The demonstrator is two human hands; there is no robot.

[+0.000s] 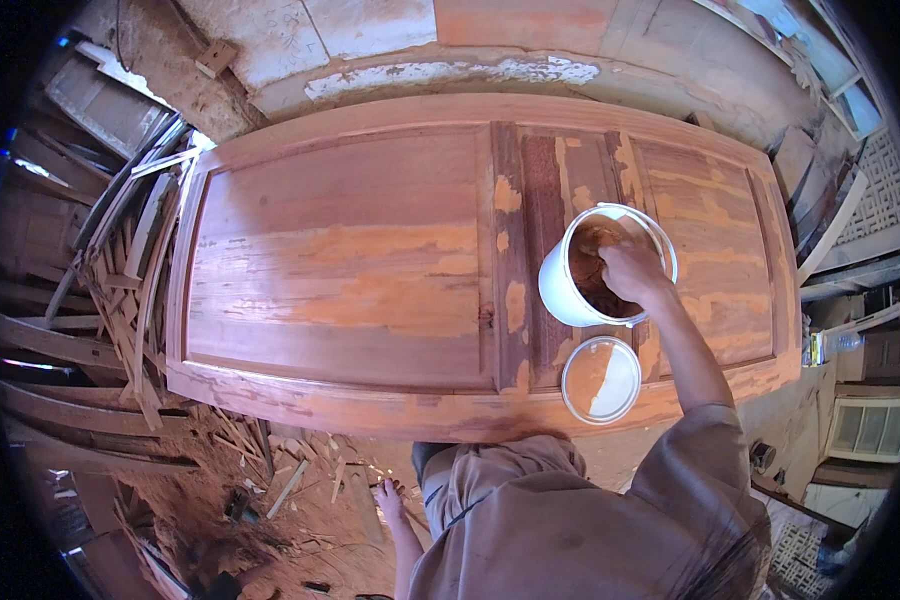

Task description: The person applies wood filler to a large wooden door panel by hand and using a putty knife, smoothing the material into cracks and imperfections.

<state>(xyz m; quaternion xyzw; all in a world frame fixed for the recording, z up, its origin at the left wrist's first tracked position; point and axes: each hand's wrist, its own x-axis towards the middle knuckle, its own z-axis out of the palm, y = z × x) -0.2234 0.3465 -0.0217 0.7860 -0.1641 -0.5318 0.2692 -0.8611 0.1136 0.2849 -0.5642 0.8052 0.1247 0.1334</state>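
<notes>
My right hand [630,268] is down inside the white bucket [560,290], which sits on the right-hand part of the wooden door [340,270] lying flat in front of me, and the bucket's round lid [601,379] rests face up just beside it, nearer to me, close to the door's near edge. The risk I judge first: the bucket holds a reddish-brown paste, and with my wrist pressing over the rim I could tip it toward me and spill that stuff across the panels. The lid is smeared too and sits so near the edge that a nudge from my forearm could knock it off into the wood scraps [270,470] on the ground. My fingers are curled down into the bucket, knuckles up, but what they close on is hidden, so I can't say whether they grip anything. The right arm reaches forward from the lower right, elbow bent, sleeve at the forearm. My left hand [390,497] hangs low by my side, well apart from the door, fingers loose and spread, holding nothing, so nothing steadies the bucket.
</notes>
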